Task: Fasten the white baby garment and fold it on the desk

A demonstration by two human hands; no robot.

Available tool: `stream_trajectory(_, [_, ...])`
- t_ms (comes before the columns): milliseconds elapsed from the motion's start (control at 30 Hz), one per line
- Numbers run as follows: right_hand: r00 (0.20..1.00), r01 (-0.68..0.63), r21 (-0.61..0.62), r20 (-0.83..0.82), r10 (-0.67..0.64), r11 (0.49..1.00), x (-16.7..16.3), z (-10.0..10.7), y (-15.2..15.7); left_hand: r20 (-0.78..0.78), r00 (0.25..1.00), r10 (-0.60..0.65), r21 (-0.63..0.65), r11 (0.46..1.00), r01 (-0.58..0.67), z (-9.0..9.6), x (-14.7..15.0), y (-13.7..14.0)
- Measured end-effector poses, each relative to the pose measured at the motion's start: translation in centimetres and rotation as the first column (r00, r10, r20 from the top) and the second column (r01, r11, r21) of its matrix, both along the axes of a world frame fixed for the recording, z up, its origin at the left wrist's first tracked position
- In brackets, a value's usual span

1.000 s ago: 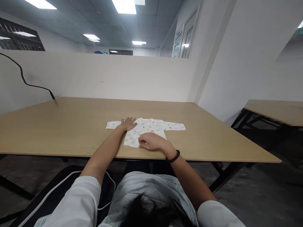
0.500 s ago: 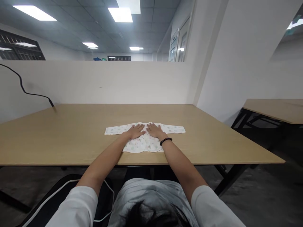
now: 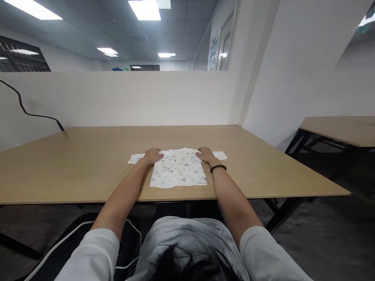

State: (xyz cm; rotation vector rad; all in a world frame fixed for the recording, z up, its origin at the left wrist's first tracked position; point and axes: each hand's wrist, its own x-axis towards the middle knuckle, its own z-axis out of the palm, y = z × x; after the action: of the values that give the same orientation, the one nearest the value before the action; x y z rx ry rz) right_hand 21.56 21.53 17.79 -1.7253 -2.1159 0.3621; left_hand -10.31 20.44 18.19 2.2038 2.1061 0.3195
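A small white baby shirt [image 3: 178, 168] with a scattered print lies flat on the table, its sleeves spread to either side and its rounded hem towards me. At its left shoulder, where the sleeve joins, my left hand [image 3: 152, 155] is closed on the cloth, fingers curled. My right hand [image 3: 206, 155], a black bead bracelet [image 3: 218, 168] on its wrist, closes the same way on the opposite shoulder. Both hands cover part of the sleeves, and the undersides of the fingers are hidden.
The wooden table [image 3: 88, 164] spreads out on both sides, its front edge close to my body. A low white partition [image 3: 164, 97] stands behind it. One black cable [image 3: 38, 114] hangs at the left. Another table [image 3: 336, 130] is off to the right.
My hands have slid apart from the middle of the shirt, outwards to its two shoulders. The fingers, flat and spread before, are now curled, and the shirt's front is uncovered.
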Motion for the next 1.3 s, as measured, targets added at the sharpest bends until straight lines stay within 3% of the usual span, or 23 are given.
stream_trajectory(100, [0.991, -0.091, -0.064, -0.099, 0.084, 0.994, 0.7, 1.1, -0.3, 0.177, 0.971, -0.158, -0.068, 0.983, 0.173, 1.2, -1.7, -0.4])
stream_trajectory(167, [0.951, -0.212, -0.153, -0.260, 0.168, 0.965, 1.8, 1.9, -0.8, 0.319, 0.918, -0.234, -0.196, 0.932, 0.306, 2.0, -3.0, -1.1])
stream_trajectory(267, [0.869, -0.365, -0.254, -0.439, 0.230, 0.896, 3.7, 2.8, -1.3, 0.423, 0.877, -0.229, -0.367, 0.841, 0.397, 3.1, -4.6, -2.0])
stream_trajectory(333, [0.892, -0.329, -0.256, -0.400, 0.210, 0.909, 4.3, 3.1, -1.3, 0.413, 0.881, -0.229, -0.387, 0.832, 0.398, 3.5, -5.2, -2.3])
stream_trajectory(400, [0.947, -0.192, -0.169, -0.292, 0.138, 0.967, 4.0, 3.1, -1.1, 0.340, 0.914, -0.222, -0.323, 0.885, 0.335, 3.7, -5.2, -2.2])
stream_trajectory(467, [0.974, 0.009, 0.020, -0.228, -0.004, 1.000, 3.2, 3.0, -0.7, 0.219, 0.963, -0.157, -0.155, 0.969, 0.193, 3.8, -4.9, -1.8])
stream_trajectory(500, [0.968, 0.114, 0.128, -0.238, -0.081, 0.985, 2.7, 3.0, -0.5, 0.164, 0.982, -0.091, -0.019, 0.995, 0.095, 3.9, -4.7, -1.7])
stream_trajectory(533, [0.951, 0.205, 0.226, -0.278, -0.139, 0.952, 2.3, 2.9, -0.3, 0.129, 0.992, -0.011, 0.145, 0.989, -0.008, 4.0, -4.5, -1.6])
stream_trajectory(567, [0.924, 0.273, 0.302, -0.347, -0.161, 0.913, 1.9, 2.9, -0.1, 0.124, 0.990, 0.063, 0.317, 0.943, -0.099, 4.1, -4.3, -1.6])
stream_trajectory(667, [0.797, 0.326, 0.431, -0.605, 0.001, 0.841, 1.4, 2.9, 0.3, 0.215, 0.972, 0.095, 0.701, 0.678, -0.221, 4.3, -4.0, -1.8])
stream_trajectory(733, [0.680, 0.308, 0.474, -0.716, 0.158, 0.825, 1.5, 3.0, 0.5, 0.253, 0.967, -0.024, 0.810, 0.552, -0.199, 4.2, -3.9, -1.8])
stream_trajectory(800, [0.600, 0.276, 0.487, -0.761, 0.247, 0.829, 1.5, 3.0, 0.7, 0.265, 0.954, -0.140, 0.849, 0.503, -0.162, 4.0, -4.0, -1.7])
stream_trajectory(867, [0.567, 0.243, 0.477, -0.777, 0.275, 0.845, 1.6, 2.9, 0.8, 0.274, 0.940, -0.205, 0.847, 0.514, -0.136, 3.7, -4.0, -1.4])
stream_trajectory(967, [0.587, 0.219, 0.427, -0.776, 0.231, 0.878, 1.8, 2.4, 0.8, 0.291, 0.935, -0.204, 0.810, 0.572, -0.128, 3.4, -4.2, -1.2])
stream_trajectory(1100, [0.665, 0.237, 0.290, -0.744, 0.063, 0.927, 2.2, 2.0, 0.2, 0.219, 0.974, -0.056, 0.686, 0.718, -0.114, 3.5, -4.5, -2.2])
stream_trajectory(1167, [0.679, 0.284, 0.231, -0.733, -0.025, 0.931, 2.5, 2.0, -0.3, 0.148, 0.988, -0.041, 0.622, 0.780, -0.061, 3.8, -4.4, -2.9])
stream_trajectory(1300, [0.777, 0.378, 0.213, -0.602, -0.183, 0.901, 2.8, 2.3, -1.2, 0.145, 0.973, -0.180, 0.508, 0.858, 0.083, 4.6, -3.9, -3.4])
